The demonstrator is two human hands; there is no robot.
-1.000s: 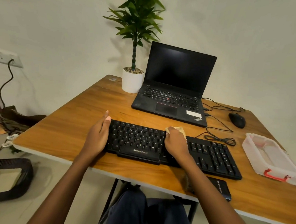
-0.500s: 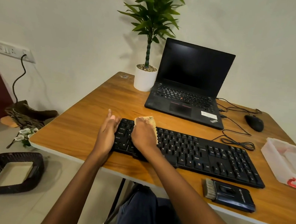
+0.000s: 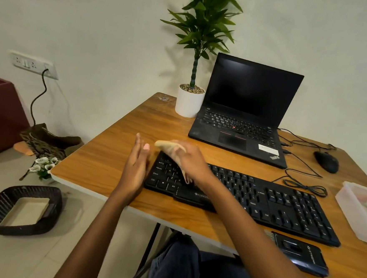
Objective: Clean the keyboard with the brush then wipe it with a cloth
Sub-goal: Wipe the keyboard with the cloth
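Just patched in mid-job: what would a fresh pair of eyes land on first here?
The right hand holding the tan cloth over the left end of the black keyboard, with the left hand open beside it. Behind stands an open laptop with a dark screen, next to a potted plant. The brush lies at the near edge of the table.
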